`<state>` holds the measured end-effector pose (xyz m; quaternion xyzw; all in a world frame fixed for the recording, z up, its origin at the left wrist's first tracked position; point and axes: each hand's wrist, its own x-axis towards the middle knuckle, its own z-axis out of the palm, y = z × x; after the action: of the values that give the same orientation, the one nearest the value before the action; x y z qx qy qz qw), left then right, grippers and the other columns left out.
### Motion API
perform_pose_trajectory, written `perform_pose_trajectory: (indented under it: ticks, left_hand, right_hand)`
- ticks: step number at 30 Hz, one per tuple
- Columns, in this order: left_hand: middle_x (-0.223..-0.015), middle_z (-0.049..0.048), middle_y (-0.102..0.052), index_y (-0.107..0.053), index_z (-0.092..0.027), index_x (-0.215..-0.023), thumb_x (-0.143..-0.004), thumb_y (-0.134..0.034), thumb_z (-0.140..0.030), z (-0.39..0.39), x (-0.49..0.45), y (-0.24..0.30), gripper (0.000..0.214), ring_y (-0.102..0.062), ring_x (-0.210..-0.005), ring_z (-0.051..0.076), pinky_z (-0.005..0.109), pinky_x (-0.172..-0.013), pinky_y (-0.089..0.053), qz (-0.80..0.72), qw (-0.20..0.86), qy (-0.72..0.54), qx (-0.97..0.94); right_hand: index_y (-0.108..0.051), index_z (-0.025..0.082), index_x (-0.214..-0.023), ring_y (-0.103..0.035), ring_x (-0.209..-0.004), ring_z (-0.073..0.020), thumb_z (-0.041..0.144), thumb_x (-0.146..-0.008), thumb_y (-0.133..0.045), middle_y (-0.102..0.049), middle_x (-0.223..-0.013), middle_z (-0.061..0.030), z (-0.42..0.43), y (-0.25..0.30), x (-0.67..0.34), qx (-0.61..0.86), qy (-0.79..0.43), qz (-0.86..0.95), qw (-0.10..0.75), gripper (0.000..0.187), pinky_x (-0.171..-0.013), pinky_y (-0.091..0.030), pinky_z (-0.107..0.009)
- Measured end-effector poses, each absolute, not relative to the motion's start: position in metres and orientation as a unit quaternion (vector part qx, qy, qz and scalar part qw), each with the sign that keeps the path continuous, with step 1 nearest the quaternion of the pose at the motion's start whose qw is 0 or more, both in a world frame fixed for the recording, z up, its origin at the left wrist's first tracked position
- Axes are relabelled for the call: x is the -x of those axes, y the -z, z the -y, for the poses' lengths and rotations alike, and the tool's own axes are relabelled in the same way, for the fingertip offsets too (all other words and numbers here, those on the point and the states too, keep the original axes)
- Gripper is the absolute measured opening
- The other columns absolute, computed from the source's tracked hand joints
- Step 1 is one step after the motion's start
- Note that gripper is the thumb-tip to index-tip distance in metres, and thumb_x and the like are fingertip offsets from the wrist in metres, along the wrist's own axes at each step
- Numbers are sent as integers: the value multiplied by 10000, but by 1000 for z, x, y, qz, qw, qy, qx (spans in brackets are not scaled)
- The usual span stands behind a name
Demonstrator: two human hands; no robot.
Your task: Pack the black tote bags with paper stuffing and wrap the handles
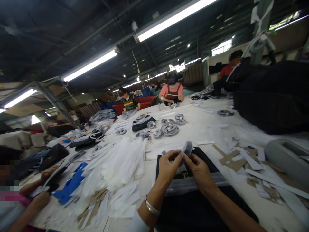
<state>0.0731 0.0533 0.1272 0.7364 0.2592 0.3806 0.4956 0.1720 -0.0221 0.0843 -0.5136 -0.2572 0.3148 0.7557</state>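
Both my hands meet over a black bag (190,206) lying in front of me on the table. My left hand (169,166), with a silver bracelet at the wrist, is closed in a pinch on a grey strap in clear wrapping (187,147). The fingers of my right hand (198,167) grip the same strap from the right. Its loop stands up above my fingertips; the lower part is hidden behind them. Below my hands, a gold-coloured buckle (184,174) shows on the bag. Clear film (177,187) lies across the bag.
Coiled grey straps (170,129) lie farther up the white table. White plastic sleeves (120,161) and a blue tape dispenser (71,185) are left, a grey dispenser (285,161) and cardboard strips (234,159) right. A co-worker's hands (42,196) work at left; others sit across.
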Motion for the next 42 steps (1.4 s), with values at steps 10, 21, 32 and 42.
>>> perform_pose_trajectory:
  ticks: [10,21,32,42]
  left_hand:
    - [-1108,96,-733,-715,-244,-1144,-889,-551,-216,-39,-70,-124,305,-671,-1010,286,399,-920,-487,-305,183,-379,-854]
    - [-1366,167,-578,-502,-81,-1380,-878,-428,-42,-31,-69,-102,508,-526,-1285,274,462,-1075,-444,-243,-26,-367,-898]
    - [-1111,28,-729,-691,-242,-1123,-840,-656,-289,-77,-67,-152,290,-666,-1050,217,359,-983,-499,-200,347,-283,-871]
    - [-1106,47,-721,-671,-231,-1067,-753,-674,-511,-84,-63,-132,421,-661,-1083,272,391,-968,-507,-253,321,-290,-865]
  right_hand:
    - [-659,191,-791,-643,-810,-224,564,-696,-757,-691,-785,-23,19,-94,-164,498,-316,244,770,397,-763,-521,-318]
    - [-738,177,-1049,-680,-966,-256,460,-733,-784,-749,-1017,-69,21,-86,-164,428,-359,253,789,426,-965,-501,-394]
    - [-730,195,-1107,-640,-1083,-279,467,-733,-779,-726,-1105,-78,29,-100,-174,438,-370,267,775,465,-935,-512,-394]
    - [-722,251,-1116,-627,-1111,-259,392,-888,-614,-708,-1159,-69,115,-102,-267,696,0,493,522,290,-1015,-468,-430]
